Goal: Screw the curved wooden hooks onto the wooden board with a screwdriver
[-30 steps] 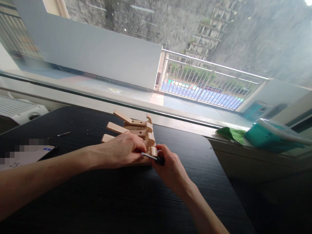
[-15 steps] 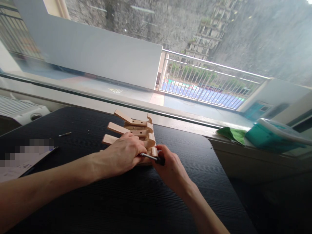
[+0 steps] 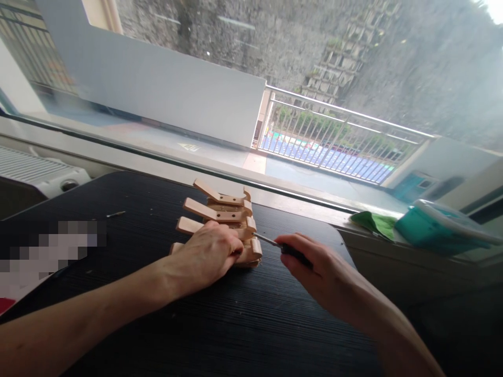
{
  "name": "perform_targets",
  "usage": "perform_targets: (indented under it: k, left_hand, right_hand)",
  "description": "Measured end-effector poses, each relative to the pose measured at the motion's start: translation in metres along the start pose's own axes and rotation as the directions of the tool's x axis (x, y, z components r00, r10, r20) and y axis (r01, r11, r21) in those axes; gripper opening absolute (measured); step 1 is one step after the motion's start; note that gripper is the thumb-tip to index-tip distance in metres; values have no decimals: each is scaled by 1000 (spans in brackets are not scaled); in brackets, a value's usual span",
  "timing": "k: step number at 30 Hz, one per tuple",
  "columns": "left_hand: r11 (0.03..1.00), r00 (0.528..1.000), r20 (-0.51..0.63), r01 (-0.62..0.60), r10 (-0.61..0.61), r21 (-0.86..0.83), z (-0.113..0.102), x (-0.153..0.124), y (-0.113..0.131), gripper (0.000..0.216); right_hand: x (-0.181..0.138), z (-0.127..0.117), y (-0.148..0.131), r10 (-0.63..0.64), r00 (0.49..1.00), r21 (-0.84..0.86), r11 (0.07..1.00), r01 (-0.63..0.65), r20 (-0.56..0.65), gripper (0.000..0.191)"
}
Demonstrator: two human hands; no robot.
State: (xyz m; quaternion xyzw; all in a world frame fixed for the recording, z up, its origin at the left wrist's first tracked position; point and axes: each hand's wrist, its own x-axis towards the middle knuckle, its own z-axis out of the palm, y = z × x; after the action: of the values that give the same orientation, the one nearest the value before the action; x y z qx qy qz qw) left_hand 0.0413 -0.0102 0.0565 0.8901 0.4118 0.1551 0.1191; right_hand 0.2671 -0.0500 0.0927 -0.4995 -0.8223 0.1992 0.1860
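A wooden rack of several angled hooks [image 3: 228, 215] on a small board lies on the dark table. Two small dark holes or screw heads show on each of the far hooks. My left hand [image 3: 210, 251] presses over the near hooks with its fingers curled round them, hiding their middle part. In my right hand [image 3: 314, 262] is a screwdriver [image 3: 269, 240], gripped by its black handle. Its metal shaft points left, with the tip at the right end of the rack, near a curved hook end; I cannot tell whether it touches.
The black table [image 3: 243, 324] stands against a window sill. A small thin metal piece [image 3: 116, 214] and a blurred-out sheet [image 3: 47, 262] lie at left. On the sill are a green cloth [image 3: 375, 224] and a teal bin [image 3: 436, 225]. A white radiator [image 3: 39, 170] stands far left.
My right hand has drawn back to the right with the screwdriver, away from my left fingers. The shaft now lies beyond the rack's right end. My left hand stays on the rack.
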Motion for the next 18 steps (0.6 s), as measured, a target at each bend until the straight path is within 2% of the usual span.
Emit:
perform_targets:
  k: [4, 8, 12, 18]
  left_hand:
    - [1000, 1000, 10, 14, -14, -8, 0, -1, -1, 24]
    - [999, 1000, 3, 21, -21, -27, 2, -1, -5, 21]
    - [999, 1000, -5, 17, -17, -44, 4, -2, -8, 21]
    - [999, 1000, -8, 18, -19, -45, 2, -2, -8, 21]
  right_hand:
    - [-1, -16, -20, -45, 998, -204, 978, 51, 34, 28]
    - [11, -15, -38, -83, 985, -308, 943, 127, 150, 21]
    - [24, -10, -50, -60, 971, -429, 890, 156, 230, 17]
    - [30, -7, -58, -26, 961, -482, 861, 162, 276, 14]
